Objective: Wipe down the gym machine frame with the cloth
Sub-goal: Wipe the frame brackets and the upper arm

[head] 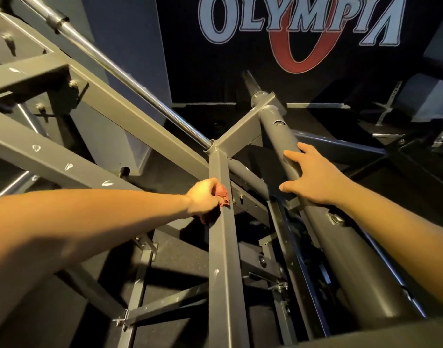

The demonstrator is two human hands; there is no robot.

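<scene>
Grey-painted steel is filling the view: the gym machine frame point(140, 126) is crossing in beams and tubes. The left hand point(203, 198) is curling around a bunched red cloth point(222, 195) and pressing it against the left face of a square beam point(224, 259) (just below the welded joint). The right hand point(313, 174) is lying flat, fingers spread and holding nothing, on a round tube point(278, 131) beside it. A chrome bar point(120, 71) is slanting up to the left, and an Olympia banner point(300, 21) is hanging behind.
</scene>
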